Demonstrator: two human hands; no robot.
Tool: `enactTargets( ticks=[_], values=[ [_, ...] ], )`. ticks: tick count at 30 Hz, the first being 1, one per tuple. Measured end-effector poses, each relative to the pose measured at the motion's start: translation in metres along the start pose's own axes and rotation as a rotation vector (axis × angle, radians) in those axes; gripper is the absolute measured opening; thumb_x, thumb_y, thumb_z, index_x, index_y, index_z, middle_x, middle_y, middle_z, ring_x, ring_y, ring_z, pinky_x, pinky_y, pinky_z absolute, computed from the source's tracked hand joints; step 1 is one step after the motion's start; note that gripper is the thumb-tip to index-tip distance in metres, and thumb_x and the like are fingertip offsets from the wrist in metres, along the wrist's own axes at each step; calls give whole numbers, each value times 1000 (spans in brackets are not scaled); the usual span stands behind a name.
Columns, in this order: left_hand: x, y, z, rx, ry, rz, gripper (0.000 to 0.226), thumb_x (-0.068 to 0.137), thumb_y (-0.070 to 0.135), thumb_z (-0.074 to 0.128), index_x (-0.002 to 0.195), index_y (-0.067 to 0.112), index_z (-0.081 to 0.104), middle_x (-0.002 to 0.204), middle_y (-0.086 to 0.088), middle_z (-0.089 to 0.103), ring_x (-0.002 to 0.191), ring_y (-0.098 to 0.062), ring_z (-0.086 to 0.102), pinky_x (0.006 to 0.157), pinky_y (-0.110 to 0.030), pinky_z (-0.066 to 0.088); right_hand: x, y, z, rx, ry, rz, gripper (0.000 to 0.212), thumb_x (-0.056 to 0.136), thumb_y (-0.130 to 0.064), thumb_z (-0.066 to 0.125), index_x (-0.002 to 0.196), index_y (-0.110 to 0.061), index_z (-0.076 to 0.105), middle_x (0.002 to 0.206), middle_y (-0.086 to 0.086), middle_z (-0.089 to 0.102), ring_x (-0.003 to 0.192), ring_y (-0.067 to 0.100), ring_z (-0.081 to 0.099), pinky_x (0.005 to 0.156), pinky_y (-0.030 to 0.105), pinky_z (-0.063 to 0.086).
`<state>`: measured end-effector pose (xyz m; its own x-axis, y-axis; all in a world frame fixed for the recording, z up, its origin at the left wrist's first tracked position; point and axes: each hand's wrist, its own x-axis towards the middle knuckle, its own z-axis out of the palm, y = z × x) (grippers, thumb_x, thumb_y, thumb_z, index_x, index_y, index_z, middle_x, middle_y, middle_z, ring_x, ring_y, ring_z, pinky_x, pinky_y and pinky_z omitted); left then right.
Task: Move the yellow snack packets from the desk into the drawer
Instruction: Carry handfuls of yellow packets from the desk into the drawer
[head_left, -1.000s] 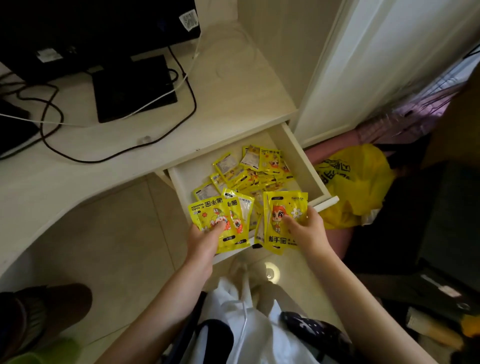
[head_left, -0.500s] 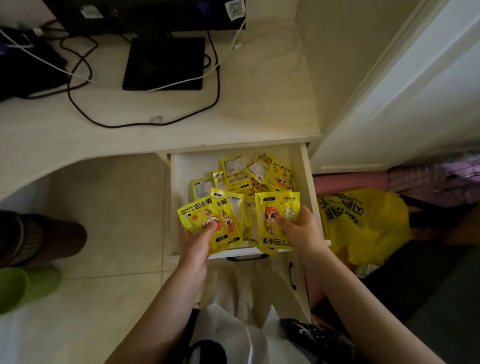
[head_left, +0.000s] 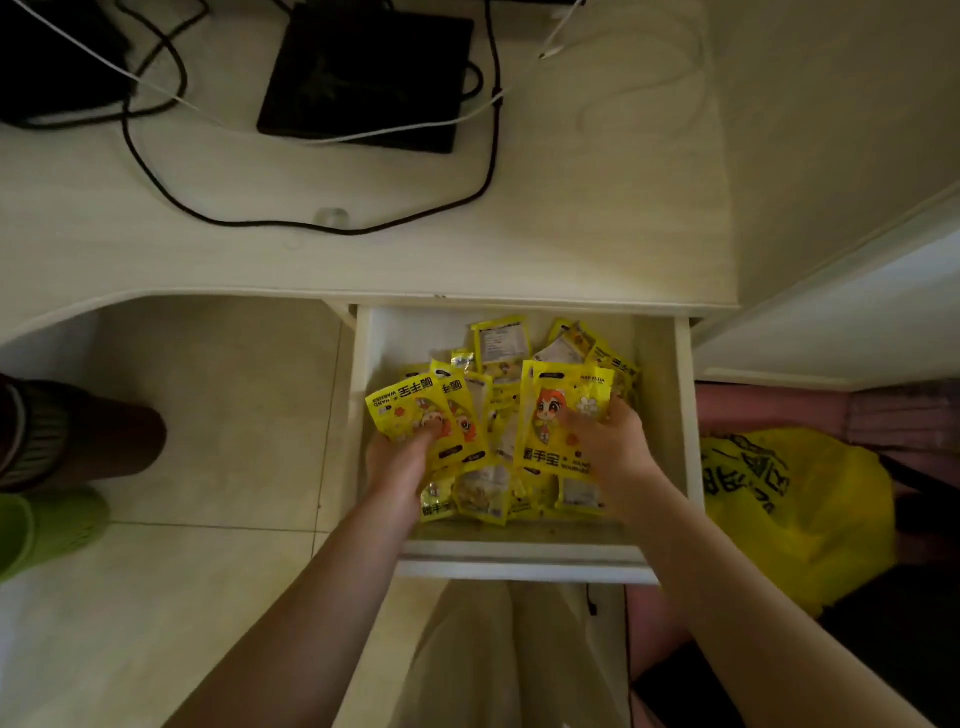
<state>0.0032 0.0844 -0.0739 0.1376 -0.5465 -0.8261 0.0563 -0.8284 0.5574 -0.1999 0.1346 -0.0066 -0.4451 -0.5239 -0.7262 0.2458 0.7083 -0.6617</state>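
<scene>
Head view: left hand (head_left: 397, 462) and right hand (head_left: 610, 441) each pinch packets (head_left: 426, 410) over the drawer (head_left: 685, 415), fingers clamped on them.

Two bare forearms reach forward with no sleeves, watch or rings showing. The left hand (head_left: 397, 462) and right hand (head_left: 610, 441) are ungloved. Pale cream trousers (head_left: 467, 654) cover the lap below.

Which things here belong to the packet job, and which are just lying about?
Part of the job:
- yellow printed foil packets
- open white wooden drawer
- left hand and right hand, each holding packets

Lying about:
- flat black box on the desk
- black cable
- white cable
- yellow plastic bag
- green shoe
</scene>
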Motion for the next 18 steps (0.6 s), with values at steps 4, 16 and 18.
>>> enactTargets(
  ticks=[4,16,18],
  values=[
    [41,22,18,9,7,22,73,37,45,88,104,26,69,98,-4,75,90,-31,71,84,-56,55,49,-8,32,159,-74,156,28,83,-14,72,109,-14,63,99,7,70,83,24,65,89,48,54],
    [96,40,38,300,-47,55,17,92,17,62,107,11,64,92,-8,70,69,-23,67,58,-30,54,129,-14,45,-179,67,106,36,95,-22,56,126,-5,51,112,20,63,84,23,55,76,33,41],
    [98,48,42,306,-25,87,13,93,12,58,105,16,65,84,-4,68,66,-21,65,59,-32,54,132,-19,44,-202,90,72,36,95,-21,56,127,-7,51,89,14,63,65,18,49,68,32,39]
  ],
)
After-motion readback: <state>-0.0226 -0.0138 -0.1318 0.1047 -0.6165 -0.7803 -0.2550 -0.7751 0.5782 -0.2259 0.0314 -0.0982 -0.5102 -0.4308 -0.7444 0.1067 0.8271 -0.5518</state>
